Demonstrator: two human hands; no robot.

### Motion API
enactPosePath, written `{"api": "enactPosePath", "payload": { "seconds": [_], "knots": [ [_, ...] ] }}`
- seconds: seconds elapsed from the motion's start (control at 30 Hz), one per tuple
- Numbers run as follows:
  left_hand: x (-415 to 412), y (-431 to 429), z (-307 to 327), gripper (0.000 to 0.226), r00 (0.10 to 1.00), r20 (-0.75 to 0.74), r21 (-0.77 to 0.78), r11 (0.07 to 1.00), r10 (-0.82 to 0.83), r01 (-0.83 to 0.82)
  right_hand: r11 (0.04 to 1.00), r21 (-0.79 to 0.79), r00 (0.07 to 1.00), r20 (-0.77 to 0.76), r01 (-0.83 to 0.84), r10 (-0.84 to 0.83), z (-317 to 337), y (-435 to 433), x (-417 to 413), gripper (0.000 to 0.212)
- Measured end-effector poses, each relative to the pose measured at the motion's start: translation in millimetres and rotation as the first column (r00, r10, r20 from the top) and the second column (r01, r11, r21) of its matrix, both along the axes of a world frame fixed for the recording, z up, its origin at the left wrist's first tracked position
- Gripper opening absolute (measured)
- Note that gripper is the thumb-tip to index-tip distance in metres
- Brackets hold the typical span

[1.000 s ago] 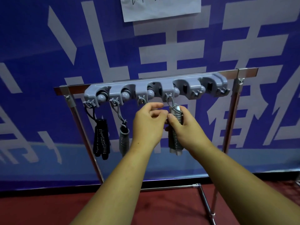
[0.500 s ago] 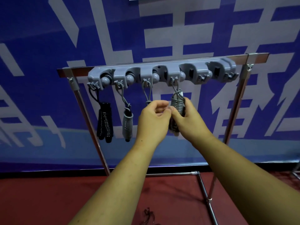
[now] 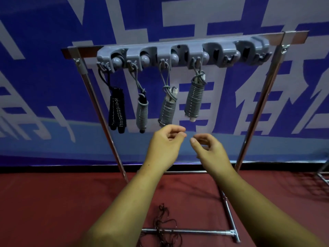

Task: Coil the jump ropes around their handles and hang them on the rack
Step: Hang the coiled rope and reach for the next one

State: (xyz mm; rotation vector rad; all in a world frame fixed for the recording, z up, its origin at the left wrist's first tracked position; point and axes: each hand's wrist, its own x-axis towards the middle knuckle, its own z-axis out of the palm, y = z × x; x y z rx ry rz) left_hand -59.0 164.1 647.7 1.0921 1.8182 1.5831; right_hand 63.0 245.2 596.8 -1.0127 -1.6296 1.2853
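Hands empty, ropes hung above.
Left hand (image 3: 164,145) and right hand (image 3: 209,148) loosely curled, holding nothing, fingertips near together. Beyond, on rack (image 3: 162,52) hooks: black jump rope (image 3: 116,111) up-left of left hand, two grey ropes (image 3: 168,107) above it, fourth grey rope (image 3: 195,98) above right hand.

So that's one black jump rope (image 3: 117,109) plus three grey jump ropes (image 3: 142,112), four coiled ones in all, then one grey rack (image 3: 161,52) with five roller slots (image 3: 116,60), one metal stand (image 3: 256,111), two hands (a left hand (image 3: 164,145) and a right hand (image 3: 210,148)), and one dark cord tangle (image 3: 163,223).
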Motion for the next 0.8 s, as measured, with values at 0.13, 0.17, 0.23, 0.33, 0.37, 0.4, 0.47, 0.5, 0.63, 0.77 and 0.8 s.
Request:
{"api": "enactPosePath", "payload": {
  "seconds": [0.13,0.17,0.23,0.33,0.37,0.4,0.47,0.5,0.63,0.77,0.8],
  "knots": [
    [-2.1,-29.8,-35.8,0.018,0.999,0.043,-0.070,0.997,-0.025,0.028,0.996,-0.057,0.995,0.059,-0.072,0.076,-32.3,-31.0,4.7,0.007],
    [-4.2,-37.1,-44.1,0.018,0.999,0.051,-0.083,0.996,-0.018,0.023,0.994,-0.067,0.993,0.074,-0.090,0.095,-37.9,-38.7,4.5,0.008],
    [-7.8,-53.3,-59.6,0.020,0.997,0.074,-0.102,0.995,-0.002,0.010,0.987,-0.094,0.985,0.105,-0.129,0.139,-46.9,-56.4,3.6,0.011],
    [-12.4,-78.0,-80.0,0.022,0.993,0.119,-0.138,0.990,0.008,0.008,0.973,-0.162,0.971,0.147,-0.167,0.191,-61.4,-80.6,3.3,0.011],
    [-14.0,-85.3,-85.9,0.022,0.991,0.132,-0.152,0.988,0.008,0.012,0.969,-0.180,0.965,0.168,-0.171,0.201,-67.6,-87.0,3.9,0.011],
    [-16.0,-91.2,-92.1,0.022,0.990,0.141,-0.166,0.986,0.011,0.013,0.965,-0.196,0.958,0.194,-0.173,0.212,-74.3,-92.4,4.5,0.011],
    [-17.3,-101.6,-104.6,0.021,0.986,0.164,-0.190,0.982,0.019,0.013,0.957,-0.232,0.942,0.242,-0.176,0.232,-87.6,-102.8,7.3,0.012],
    [-17.6,-105.5,-110.7,0.021,0.984,0.176,-0.202,0.979,0.023,0.013,0.953,-0.245,0.934,0.261,-0.180,0.243,-94.2,-107.4,8.6,0.012],
    [-17.5,-112.1,-138.0,0.020,0.984,0.176,-0.273,0.961,0.012,0.037,0.933,-0.304,0.913,0.295,-0.191,0.283,-121.5,-119.9,17.3,0.012],
    [-29.5,-106.4,-163.8,0.018,0.984,0.172,-0.350,0.936,0.036,0.027,0.912,-0.344,0.884,0.324,-0.223,0.338,-145.3,-115.4,19.3,0.014],
    [-34.3,-103.6,-169.7,0.018,0.987,0.158,-0.374,0.927,0.041,0.021,0.904,-0.357,0.876,0.325,-0.235,0.356,-151.7,-113.2,17.5,0.014]
  ]
}}
